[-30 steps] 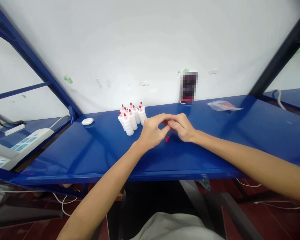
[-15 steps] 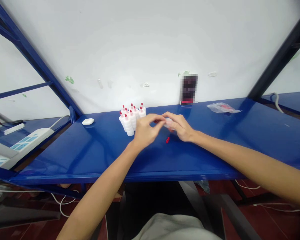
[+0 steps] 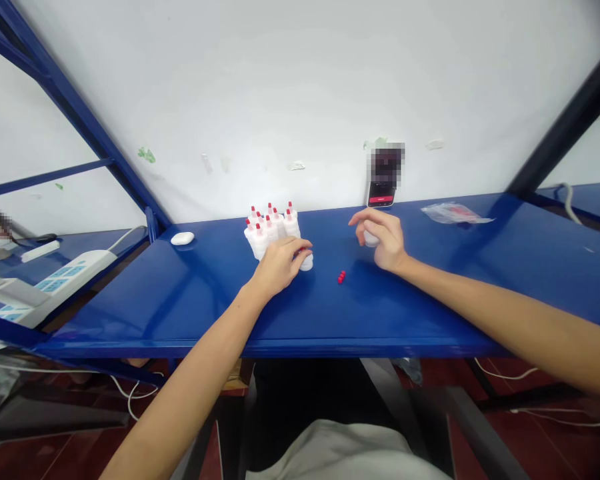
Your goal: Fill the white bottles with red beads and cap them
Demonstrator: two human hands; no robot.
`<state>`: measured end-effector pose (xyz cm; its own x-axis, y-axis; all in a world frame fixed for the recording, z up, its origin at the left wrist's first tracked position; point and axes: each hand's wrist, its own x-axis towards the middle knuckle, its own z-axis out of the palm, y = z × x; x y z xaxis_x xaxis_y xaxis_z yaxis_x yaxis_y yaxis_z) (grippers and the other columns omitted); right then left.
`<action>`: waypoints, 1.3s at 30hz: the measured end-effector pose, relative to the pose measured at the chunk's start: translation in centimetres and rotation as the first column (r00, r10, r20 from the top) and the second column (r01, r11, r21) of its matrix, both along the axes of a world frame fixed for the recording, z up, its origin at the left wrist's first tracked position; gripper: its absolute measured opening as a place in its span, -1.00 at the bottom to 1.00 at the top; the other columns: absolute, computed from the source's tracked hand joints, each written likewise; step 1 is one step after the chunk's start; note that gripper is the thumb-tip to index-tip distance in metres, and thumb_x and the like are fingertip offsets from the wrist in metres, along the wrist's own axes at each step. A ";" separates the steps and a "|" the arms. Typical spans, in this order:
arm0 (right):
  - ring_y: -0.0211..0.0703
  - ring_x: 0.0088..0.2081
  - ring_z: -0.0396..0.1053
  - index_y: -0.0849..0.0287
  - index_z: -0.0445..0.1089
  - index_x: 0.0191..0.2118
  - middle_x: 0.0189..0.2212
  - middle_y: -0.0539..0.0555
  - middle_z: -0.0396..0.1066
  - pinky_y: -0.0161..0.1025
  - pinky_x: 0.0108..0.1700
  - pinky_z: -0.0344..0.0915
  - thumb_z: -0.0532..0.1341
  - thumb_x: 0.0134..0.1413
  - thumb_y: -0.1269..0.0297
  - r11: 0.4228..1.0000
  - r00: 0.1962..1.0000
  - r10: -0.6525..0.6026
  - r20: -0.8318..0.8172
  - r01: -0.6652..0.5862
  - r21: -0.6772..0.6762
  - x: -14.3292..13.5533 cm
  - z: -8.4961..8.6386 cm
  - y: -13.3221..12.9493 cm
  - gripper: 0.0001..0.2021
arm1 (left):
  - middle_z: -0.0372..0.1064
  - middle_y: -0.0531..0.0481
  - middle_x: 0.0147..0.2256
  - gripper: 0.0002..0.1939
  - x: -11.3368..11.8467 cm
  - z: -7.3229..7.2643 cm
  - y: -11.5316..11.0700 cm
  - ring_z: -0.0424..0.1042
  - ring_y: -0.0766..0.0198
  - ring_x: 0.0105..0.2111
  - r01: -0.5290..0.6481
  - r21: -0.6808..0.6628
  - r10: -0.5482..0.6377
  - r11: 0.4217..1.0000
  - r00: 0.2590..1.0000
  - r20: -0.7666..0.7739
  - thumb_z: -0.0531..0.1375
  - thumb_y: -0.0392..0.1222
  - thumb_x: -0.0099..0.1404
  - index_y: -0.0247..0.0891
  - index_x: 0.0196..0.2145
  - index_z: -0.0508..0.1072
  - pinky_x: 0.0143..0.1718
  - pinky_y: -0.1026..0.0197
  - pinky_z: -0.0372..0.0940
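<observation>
Several white squeeze bottles [image 3: 261, 241] with red-tipped nozzles stand upright in a close group on the blue table. My left hand [image 3: 277, 267] is at the right front of this group, thumb and fingers closed around the top of another white bottle [image 3: 307, 262]. That bottle is upright on the table or just above it; its nozzle is mostly covered by my fingers. Further right, my right hand [image 3: 386, 241] is curled around a white bottle [image 3: 371, 238], largely hidden in the palm. Between my hands lie several small red caps [image 3: 341, 277].
A phone [image 3: 383, 183] leans against the wall at the back. A clear plastic bag [image 3: 455, 213] with something red lies at the back right. On the left are a white earbud case [image 3: 183, 238] and, beyond the frame post, a power strip [image 3: 60, 283].
My hands were together over a white item and have moved apart. The left went left with a bottle to the group; the right moved right, holding a bottle. The view shifted slightly.
</observation>
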<state>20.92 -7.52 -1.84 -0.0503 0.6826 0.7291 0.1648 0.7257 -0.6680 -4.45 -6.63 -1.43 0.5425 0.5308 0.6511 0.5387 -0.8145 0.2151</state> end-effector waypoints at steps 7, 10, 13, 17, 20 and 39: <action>-0.18 -0.47 0.27 0.17 0.43 -0.28 -0.55 -0.02 0.35 -0.21 -0.33 0.19 0.01 0.18 0.24 0.975 0.946 0.050 0.320 0.024 -0.221 -0.4 -0.1 1.0 -0.74 | 0.42 -0.15 -0.13 -0.78 0.6 0.0 -1.0 0.44 0.30 -0.33 -0.092 0.148 0.093 0.985 0.996 0.002 0.13 -0.17 0.44 -0.30 -0.09 0.51 -0.24 0.22 0.37; -0.13 -0.34 0.39 0.19 0.46 -0.31 -0.41 0.05 0.49 -0.19 -0.22 0.26 0.13 0.16 0.16 0.958 0.922 0.033 0.386 0.080 -0.274 -0.7 -0.2 1.5 -0.76 | 0.44 -0.11 -0.18 -0.75 1.9 0.2 -2.6 0.46 0.25 -0.25 0.103 0.111 -0.080 0.989 0.978 -0.194 0.08 -0.15 0.45 -0.27 -0.08 0.50 -0.22 0.22 0.36; -0.08 -0.28 0.43 0.21 0.51 -0.33 -0.33 0.11 0.55 -0.16 -0.15 0.27 0.16 0.16 0.08 0.931 0.896 -0.026 0.444 0.183 -0.316 -0.8 -0.2 1.8 -0.70 | 0.47 -0.10 -0.19 -0.69 3.1 0.5 -3.7 0.47 0.22 -0.24 0.154 -0.071 -0.169 0.985 0.933 -0.318 0.12 -0.04 0.44 -0.26 -0.02 0.48 -0.18 0.19 0.36; -0.07 -0.25 0.42 0.21 0.52 -0.35 -0.28 0.15 0.53 -0.15 -0.12 0.25 0.09 0.24 0.10 0.948 0.828 -0.051 0.558 0.216 -0.234 -0.8 -0.3 1.7 -0.65 | 0.48 -0.09 -0.27 -0.51 4.5 0.8 -3.8 0.49 0.16 -0.30 -0.011 -0.218 -0.075 0.976 0.920 -0.385 0.14 0.23 0.37 -0.29 -0.10 0.45 -0.27 0.18 0.34; -0.08 -0.29 0.39 0.22 0.49 -0.35 -0.32 0.14 0.50 -0.16 -0.17 0.23 0.08 0.25 0.11 0.959 0.796 -0.101 0.596 0.238 -0.155 -0.8 -0.3 1.4 -0.66 | 0.49 -0.17 -0.29 -0.42 5.5 0.9 -3.7 0.52 0.06 -0.33 -0.121 -0.161 0.017 0.979 0.847 -0.532 0.01 0.31 0.40 -0.33 -0.15 0.42 -0.33 0.14 0.33; -0.27 -0.50 0.04 0.17 0.24 -0.53 -0.59 -0.05 0.15 -0.25 -0.42 0.06 -0.01 0.33 -0.03 0.891 0.868 0.401 0.293 -0.295 -0.344 -2.1 1.3 -2.2 -0.52 | 0.48 -0.02 -0.40 -0.66 4.6 0.1 -2.7 0.42 0.32 -0.47 -0.009 0.079 0.021 0.997 0.989 -0.149 -0.05 -0.09 0.53 -0.28 -0.28 0.41 -0.50 0.28 0.10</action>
